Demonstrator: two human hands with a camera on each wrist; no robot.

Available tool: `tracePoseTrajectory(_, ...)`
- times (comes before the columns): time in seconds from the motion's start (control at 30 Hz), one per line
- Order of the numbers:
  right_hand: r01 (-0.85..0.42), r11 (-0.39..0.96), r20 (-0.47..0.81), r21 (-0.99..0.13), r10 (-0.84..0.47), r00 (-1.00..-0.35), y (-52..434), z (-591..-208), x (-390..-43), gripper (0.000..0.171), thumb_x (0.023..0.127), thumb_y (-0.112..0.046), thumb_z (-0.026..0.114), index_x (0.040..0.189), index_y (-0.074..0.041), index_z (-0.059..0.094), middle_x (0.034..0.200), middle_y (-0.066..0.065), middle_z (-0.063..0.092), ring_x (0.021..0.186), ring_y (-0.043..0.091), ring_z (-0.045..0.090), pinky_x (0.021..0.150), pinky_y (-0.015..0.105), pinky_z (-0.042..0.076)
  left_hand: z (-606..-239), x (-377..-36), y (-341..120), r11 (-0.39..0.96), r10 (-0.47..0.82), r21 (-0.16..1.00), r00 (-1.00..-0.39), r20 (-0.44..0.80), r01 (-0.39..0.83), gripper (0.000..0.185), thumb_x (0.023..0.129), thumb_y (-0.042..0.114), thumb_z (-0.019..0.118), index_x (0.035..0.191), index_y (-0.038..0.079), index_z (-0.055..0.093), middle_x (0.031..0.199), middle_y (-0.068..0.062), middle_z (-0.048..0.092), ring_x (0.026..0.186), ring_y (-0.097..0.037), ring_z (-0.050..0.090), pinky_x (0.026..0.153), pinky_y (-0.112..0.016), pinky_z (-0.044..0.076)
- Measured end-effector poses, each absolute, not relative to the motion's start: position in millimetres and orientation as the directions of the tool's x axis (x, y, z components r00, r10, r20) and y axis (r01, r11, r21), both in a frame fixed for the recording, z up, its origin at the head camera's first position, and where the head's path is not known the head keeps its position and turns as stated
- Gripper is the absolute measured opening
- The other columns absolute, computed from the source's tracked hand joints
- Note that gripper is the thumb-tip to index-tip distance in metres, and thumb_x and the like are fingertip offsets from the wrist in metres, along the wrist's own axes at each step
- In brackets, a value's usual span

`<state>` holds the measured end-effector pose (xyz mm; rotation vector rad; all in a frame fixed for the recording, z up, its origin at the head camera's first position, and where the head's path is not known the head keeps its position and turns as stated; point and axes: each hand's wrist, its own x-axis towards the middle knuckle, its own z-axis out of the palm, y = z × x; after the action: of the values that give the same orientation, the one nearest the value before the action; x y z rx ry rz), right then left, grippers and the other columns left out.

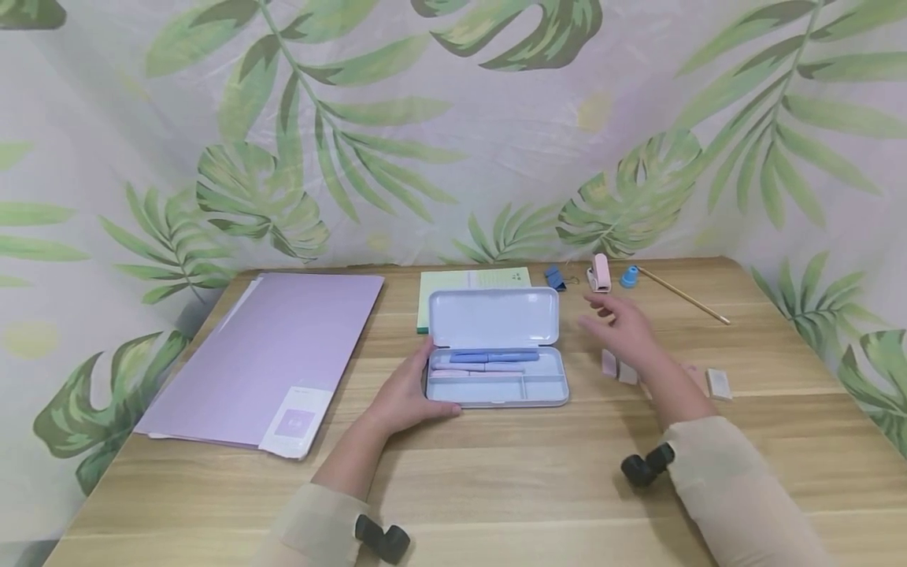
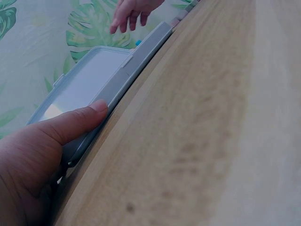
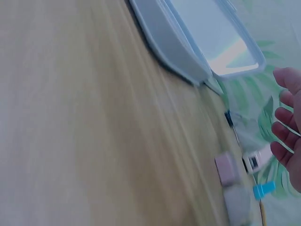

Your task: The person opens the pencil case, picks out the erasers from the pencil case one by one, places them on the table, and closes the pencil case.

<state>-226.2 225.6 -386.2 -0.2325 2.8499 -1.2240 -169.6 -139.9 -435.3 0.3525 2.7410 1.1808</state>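
Left hand (image 1: 407, 394) gripping open pencil case (image 1: 496, 378), right hand (image 1: 623, 331) relaxed above erasers (image 1: 618, 367), purple folder (image 1: 269, 354) left, pencil (image 1: 683, 295) behind

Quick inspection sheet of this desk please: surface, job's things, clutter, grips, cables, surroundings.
Surface: wooden table, light grain.
Job's things: pencil case open, lid upright, pens inside.
Clutter: purple folder, green notepad, erasers, another eraser, blue clip, pink gadget, blue sharpener, pencil.
Grips: left hand holds the case's left end; right hand open, above the erasers.
Cables: nothing seen.
Surroundings: leaf-print curtain.
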Motion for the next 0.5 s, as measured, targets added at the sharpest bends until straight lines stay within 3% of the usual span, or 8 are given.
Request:
tracePoseTrajectory(0.27, -0.162, 0.680, 0.024, -0.715, -0.208, -0.978, 193.1, -380.1, -252.2, 0.059, 0.097, -0.036, 0.058, 0.146, -0.006, 0.045, 0.139, 0.023, 0.051, 0.126, 0.041, 0.048, 0.103, 0.056, 0.043, -435.4, -168.5, -138.7, 0.661, 0.271, 0.733, -0.962, -0.031, 0.162, 0.129, 0.062, 0.045, 0.090, 0.158, 0.009, 0.012, 0.162, -0.015, 0.023, 0.148, -0.034, 0.026, 0.121, -0.048, 0.025)
tracePoseTrajectory(0.5, -0.194, 0.674, 0.054, -0.713, -0.224, -0.973, 185.9, -378.3, -246.3, 0.055, 0.098, -0.035, 0.059, 0.143, -0.006, 0.048, 0.138, 0.022, 0.053, 0.124, 0.040, 0.049, 0.103, 0.056, 0.043, -436.3, -169.4, -139.3, 0.648, 0.270, 0.743, -0.963, -0.019, 0.167, 0.131, 0.063, 0.043, 0.090, 0.158, 0.007, 0.008, 0.163, -0.015, 0.022, 0.149, -0.031, 0.025, 0.121, -0.047, 0.025)
